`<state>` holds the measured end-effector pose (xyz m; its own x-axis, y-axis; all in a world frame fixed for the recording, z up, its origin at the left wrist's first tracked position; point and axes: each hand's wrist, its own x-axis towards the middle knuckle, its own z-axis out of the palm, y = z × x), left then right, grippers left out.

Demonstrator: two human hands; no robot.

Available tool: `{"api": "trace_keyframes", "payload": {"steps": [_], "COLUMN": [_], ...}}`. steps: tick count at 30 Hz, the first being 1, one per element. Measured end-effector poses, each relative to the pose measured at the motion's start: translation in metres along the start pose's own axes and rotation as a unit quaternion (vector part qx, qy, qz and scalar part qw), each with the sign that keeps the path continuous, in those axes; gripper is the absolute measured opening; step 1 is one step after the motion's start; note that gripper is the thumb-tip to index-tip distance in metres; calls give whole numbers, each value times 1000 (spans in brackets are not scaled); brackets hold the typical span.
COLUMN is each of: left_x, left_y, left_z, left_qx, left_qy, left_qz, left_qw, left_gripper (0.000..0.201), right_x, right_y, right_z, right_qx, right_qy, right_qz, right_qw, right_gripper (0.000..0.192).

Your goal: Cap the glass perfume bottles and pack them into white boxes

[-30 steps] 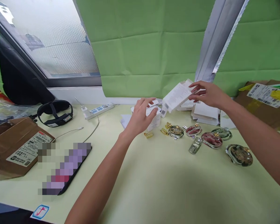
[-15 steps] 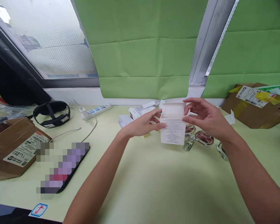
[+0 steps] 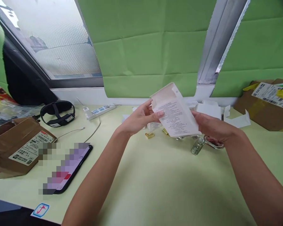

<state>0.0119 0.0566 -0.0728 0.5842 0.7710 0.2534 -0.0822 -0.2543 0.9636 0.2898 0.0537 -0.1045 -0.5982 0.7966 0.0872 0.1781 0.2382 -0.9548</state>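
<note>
White printed cardboard box [image 3: 178,117] is tilted above the far half of the pale yellow-green counter [image 3: 155,188]; left hand [image 3: 141,118] has its fingers [image 3: 156,116] clamped on the left edge; right hand [image 3: 213,127] meets the right edge, finger closure hidden, cannot be told.

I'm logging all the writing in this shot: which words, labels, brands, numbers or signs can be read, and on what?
"05": on the phone screen; the rest is pixelated.
"J"-like red sign, crossed: on the small card.
Too small or blurred to read: print on the held white carton; labels on the left cardboard box, right cardboard box and black headset.
</note>
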Motion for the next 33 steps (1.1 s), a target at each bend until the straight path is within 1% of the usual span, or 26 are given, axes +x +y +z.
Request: {"api": "trace_keyframes", "payload": {"steps": [2, 3, 5, 6, 8, 10, 11, 12, 14, 16, 17, 19, 21, 23, 25, 28, 30, 33], "left_x": [1, 1, 2, 3, 3, 2, 1, 1, 0, 0, 0, 2, 3, 3, 3, 3, 3, 4], "left_y": [-3, -5, -6, -7, -5, -2, 0, 2, 4, 5, 4, 3, 3, 3, 3, 3, 2, 1], "left_z": [0, 0, 0, -1, -1, -1, 0, 1, 4, 8, 9, 9, 7, 4, 2, 1, 1, 1], "left_qx": [-2, 1, 9, 16, 43, 80, 93, 100, 99, 90, 86, 77, 70, 63, 54, 51, 53, 46], "left_qy": [-10, -15, -8, 5, 46, 88, 101, 109, 108, 101, 103, 119, 138, 145, 138, 130, 137, 157], "left_qz": [-1, -1, 6, 11, 11, -6, -19, -32, -55, -69, -68, -52, -31, -15, -8, -12, -14, -6], "left_qw": [1000, 1000, 1000, 1000, 998, 993, 990, 988, 988, 988, 989, 989, 987, 987, 989, 990, 989, 987], "left_gripper": [51, 51, 53, 56, 63, 66, 65, 64, 60, 53, 49, 43, 40, 37, 34, 33, 33, 32], "right_x": [1, 1, 1, 0, -1, 0, 0, 2, 5, 9, 9, 8, 3, -4, -9, -11, -11, -10], "right_y": [6, 7, 3, 0, -8, -15, -18, -20, -21, -22, -22, -23, -24, -24, -25, -29, -32, -34], "right_z": [0, 0, 1, 2, 2, 3, 5, 8, 14, 20, 22, 22, 17, 9, 2, 0, 2, 5], "right_qx": [75, 109, 115, 97, 33, -50, -96, -143, -229, -272, -274, -246, -186, -112, -56, -16, -11, -33], "right_qy": [-71, -97, -102, -86, -35, 29, 59, 88, 133, 147, 144, 121, 81, 33, -12, -68, -78, -65], "right_qz": [26, 32, 30, 35, 61, 89, 90, 82, 52, 33, 30, 28, 32, 35, 31, 23, 13, -8], "right_qw": [994, 989, 988, 991, 997, 994, 990, 982, 963, 950, 951, 961, 979, 993, 998, 997, 997, 997], "right_gripper": [66, 72, 85, 89, 92, 95, 98, 100, 103, 103, 103, 102, 97, 94, 99, 109, 105, 85]}}
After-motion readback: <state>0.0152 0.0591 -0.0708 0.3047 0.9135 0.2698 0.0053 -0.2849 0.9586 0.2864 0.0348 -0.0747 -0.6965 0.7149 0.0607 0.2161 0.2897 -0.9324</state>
